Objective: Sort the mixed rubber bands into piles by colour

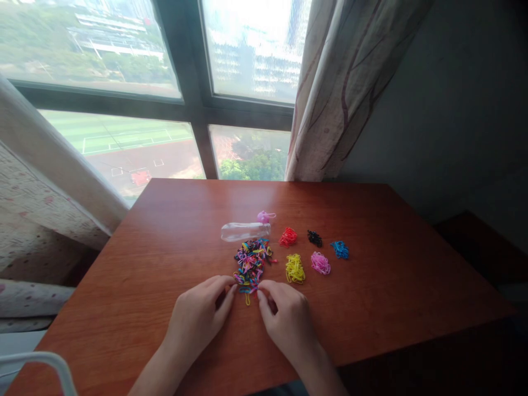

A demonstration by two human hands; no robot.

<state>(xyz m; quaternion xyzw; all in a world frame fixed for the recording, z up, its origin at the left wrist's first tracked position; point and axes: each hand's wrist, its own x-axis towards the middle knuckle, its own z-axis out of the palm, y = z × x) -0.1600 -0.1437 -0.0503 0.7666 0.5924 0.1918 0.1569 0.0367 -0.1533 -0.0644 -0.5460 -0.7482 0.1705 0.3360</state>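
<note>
A mixed pile of small coloured rubber bands [251, 259] lies on the table between my hands and the window. My left hand [202, 311] rests at the pile's near left edge, thumb and forefinger pinched together; what is between them is too small to make out. At the near right edge, my right hand [286, 311] pinches at a rubber band, pinkish at the fingertips. A loose yellow band [248, 299] lies between the hands. Right of the pile are single-colour heaps: red bands [288, 236], black bands [314, 238], blue bands [340, 249], yellow bands [295, 268] and pink bands [320, 263].
Behind the pile, a clear plastic bottle [243, 231] lies on its side, with a pink cap [264, 216] beside its neck. The brown wooden table [371, 308] stands against a window with curtains [330, 99]. A white curved bar [45, 357] shows at lower left.
</note>
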